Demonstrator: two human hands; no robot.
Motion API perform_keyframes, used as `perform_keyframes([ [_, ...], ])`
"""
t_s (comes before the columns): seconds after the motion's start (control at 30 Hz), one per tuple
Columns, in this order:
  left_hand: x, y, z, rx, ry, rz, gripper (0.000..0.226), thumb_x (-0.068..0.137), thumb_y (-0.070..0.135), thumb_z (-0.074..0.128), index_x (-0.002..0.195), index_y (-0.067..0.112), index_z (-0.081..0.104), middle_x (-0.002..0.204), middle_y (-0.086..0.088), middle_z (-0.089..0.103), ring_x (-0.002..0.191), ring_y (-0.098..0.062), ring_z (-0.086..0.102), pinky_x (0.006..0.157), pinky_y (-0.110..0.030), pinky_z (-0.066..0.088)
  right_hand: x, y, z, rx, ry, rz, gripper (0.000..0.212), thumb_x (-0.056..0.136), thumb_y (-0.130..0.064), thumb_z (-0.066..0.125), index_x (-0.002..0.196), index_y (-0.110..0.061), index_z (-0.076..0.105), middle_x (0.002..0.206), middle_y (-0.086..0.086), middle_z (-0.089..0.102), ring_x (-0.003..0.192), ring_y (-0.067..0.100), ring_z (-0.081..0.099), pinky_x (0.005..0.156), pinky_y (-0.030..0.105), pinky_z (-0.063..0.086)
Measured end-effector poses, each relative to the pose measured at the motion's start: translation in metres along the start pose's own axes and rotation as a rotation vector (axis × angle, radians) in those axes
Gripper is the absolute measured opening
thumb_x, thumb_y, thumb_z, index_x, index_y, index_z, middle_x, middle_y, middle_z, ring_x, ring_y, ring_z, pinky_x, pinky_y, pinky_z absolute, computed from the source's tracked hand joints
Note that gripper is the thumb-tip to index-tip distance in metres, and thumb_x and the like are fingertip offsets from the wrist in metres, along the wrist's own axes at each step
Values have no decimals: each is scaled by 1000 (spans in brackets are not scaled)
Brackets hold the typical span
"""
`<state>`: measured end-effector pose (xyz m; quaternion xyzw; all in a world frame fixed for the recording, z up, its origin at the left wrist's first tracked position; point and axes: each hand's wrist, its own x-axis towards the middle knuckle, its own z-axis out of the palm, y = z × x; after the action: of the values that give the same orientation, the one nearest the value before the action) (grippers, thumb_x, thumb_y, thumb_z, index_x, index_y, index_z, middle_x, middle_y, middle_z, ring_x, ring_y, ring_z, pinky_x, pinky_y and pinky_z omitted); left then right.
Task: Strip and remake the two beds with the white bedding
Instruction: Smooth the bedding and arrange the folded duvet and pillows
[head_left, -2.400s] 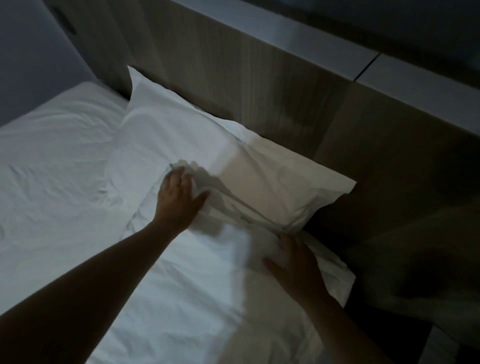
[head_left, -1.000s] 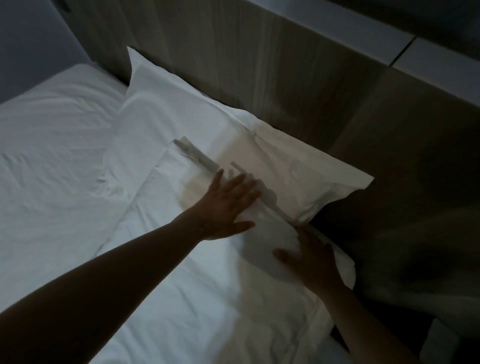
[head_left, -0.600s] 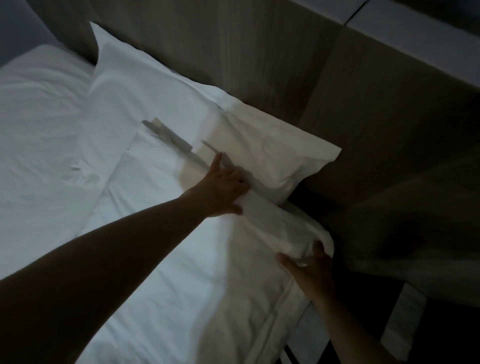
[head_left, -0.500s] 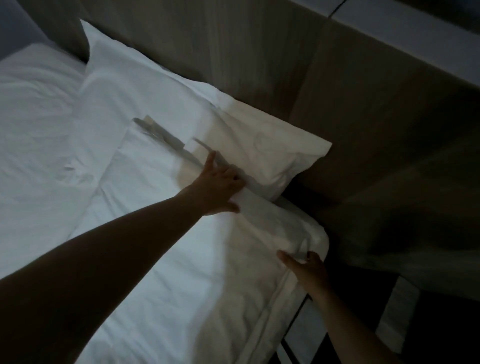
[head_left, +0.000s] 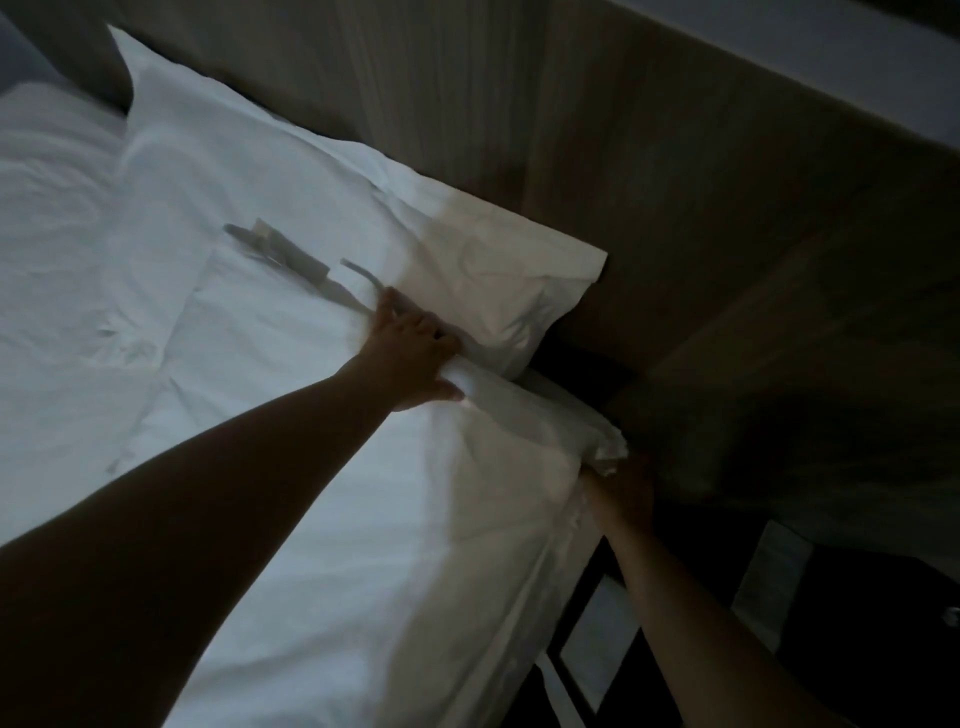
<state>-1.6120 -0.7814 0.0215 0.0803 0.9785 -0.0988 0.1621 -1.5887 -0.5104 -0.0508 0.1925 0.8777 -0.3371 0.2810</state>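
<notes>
A white pillow (head_left: 332, 171) lies at the head of the bed against the wooden headboard (head_left: 649, 171). A white duvet (head_left: 322, 467) covers the mattress below it, with its top edge folded back just under the pillow. My left hand (head_left: 410, 356) grips that folded top edge, fingers curled over it. My right hand (head_left: 623, 491) holds the duvet's right-hand corner at the side of the bed, partly hidden by the bunched fabric. The white sheet (head_left: 57, 218) shows to the left.
The room is dim. Right of the bed is a dark gap with a low dark piece of furniture (head_left: 769, 597) and pale panels. A grey wall (head_left: 21, 47) stands at the far left beyond the bed.
My left hand went from flat on the fold to gripping its edge. My right hand slid from the duvet top down to its corner at the bed's side. The camera swung right.
</notes>
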Motion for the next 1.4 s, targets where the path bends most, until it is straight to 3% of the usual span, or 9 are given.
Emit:
perform_keyframes([
  [0.17,6,2,0,-2,-67,-14,68,84,68,45,138,26,45,136,2,52,138,-21,35,113,-63,0,-9,-16,-8,-184,-2,-480,88,81,-23,65,153,-24,13,156,6,22,142,26,25,113,48,29],
  [0.37,6,3,-3,-24,-65,-22,53,86,63,48,127,30,56,124,7,59,131,-18,44,113,-58,3,9,-49,-1,-445,-327,-486,122,58,-87,56,152,-32,1,160,1,9,147,23,6,118,53,2],
  [0.53,-9,-2,-1,-127,138,128,40,85,48,61,123,37,59,119,7,61,118,-22,52,106,-42,25,18,-49,9,-416,-340,-524,118,54,-98,35,150,-34,11,157,2,24,145,23,19,117,56,4],
  [0.63,-29,-7,4,-155,163,124,39,89,50,54,122,30,63,128,1,61,129,-24,45,110,-42,21,9,-48,11,-380,-330,-547,119,57,-94,43,152,-30,11,157,1,21,144,23,21,117,52,13],
  [0.87,-73,-10,10,-90,397,209,50,83,56,39,70,19,70,66,4,68,70,-21,69,89,-43,47,-14,-75,-5,-483,-423,-658,111,58,-82,62,149,-36,18,146,-3,43,131,23,44,101,36,40],
  [0.97,-91,-8,14,-85,422,194,48,84,56,41,68,20,68,65,4,66,68,-22,68,91,-41,46,-35,-70,-10,-513,-357,-686,81,62,-81,60,125,-31,55,125,1,62,114,22,57,79,29,41],
  [1.07,-113,-9,14,-96,439,148,50,83,60,37,67,22,66,65,5,64,67,-21,67,94,-43,43,-66,-56,-11,-406,-296,-715,69,62,-88,51,93,-28,64,98,-5,69,94,15,63,74,31,46],
  [1.3,-193,-6,16,-98,458,129,49,82,62,39,66,21,62,63,5,60,61,-21,62,82,-37,34,-144,-27,7,-488,-52,-941,69,55,-97,11,64,-34,37,77,-6,61,75,12,59,57,26,28],
  [1.4,-235,-4,17,-85,442,90,49,79,63,39,67,22,64,63,5,60,59,-21,61,76,-36,36,-185,-18,17,-400,-5,-1064,55,65,-92,24,56,-38,25,57,-13,45,55,5,44,46,15,17],
])
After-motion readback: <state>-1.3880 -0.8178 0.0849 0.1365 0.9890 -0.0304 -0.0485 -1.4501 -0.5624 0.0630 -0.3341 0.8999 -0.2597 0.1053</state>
